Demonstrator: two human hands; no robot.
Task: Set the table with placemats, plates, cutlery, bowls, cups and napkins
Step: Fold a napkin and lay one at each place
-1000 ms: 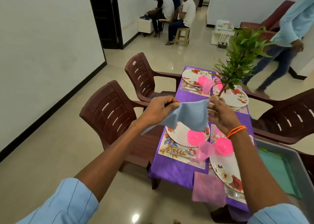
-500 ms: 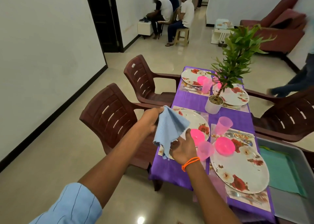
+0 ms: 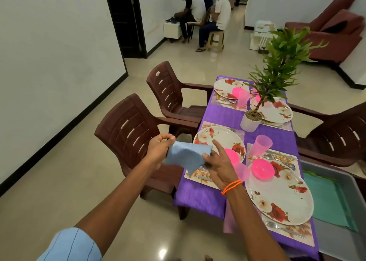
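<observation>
A light blue napkin (image 3: 183, 155) hangs between my hands over the table's left edge. My left hand (image 3: 159, 150) grips its left corner in curled fingers. My right hand (image 3: 218, 162) pinches its right side with the thumb, index finger pointing up. Beneath lie a floral placemat (image 3: 195, 176) and floral plate (image 3: 218, 137) holding a pink bowl (image 3: 231, 155). A pink cup (image 3: 243, 170) lies tipped beside it. The near right setting has a plate (image 3: 281, 199), pink bowl (image 3: 262, 168), upright pink cup (image 3: 261, 147) and cutlery (image 3: 277, 157).
A potted plant (image 3: 251, 122) stands mid-table on the purple cloth (image 3: 200, 197). Two more set places lie at the far end. Brown plastic chairs (image 3: 130, 130) flank the table. A grey tray (image 3: 336, 247) with a green cloth (image 3: 326, 197) sits at right. People sit in the background.
Both hands brought the napkin down from in front of the plant to the near left place setting, folding it smaller. The person walking at right has left the view.
</observation>
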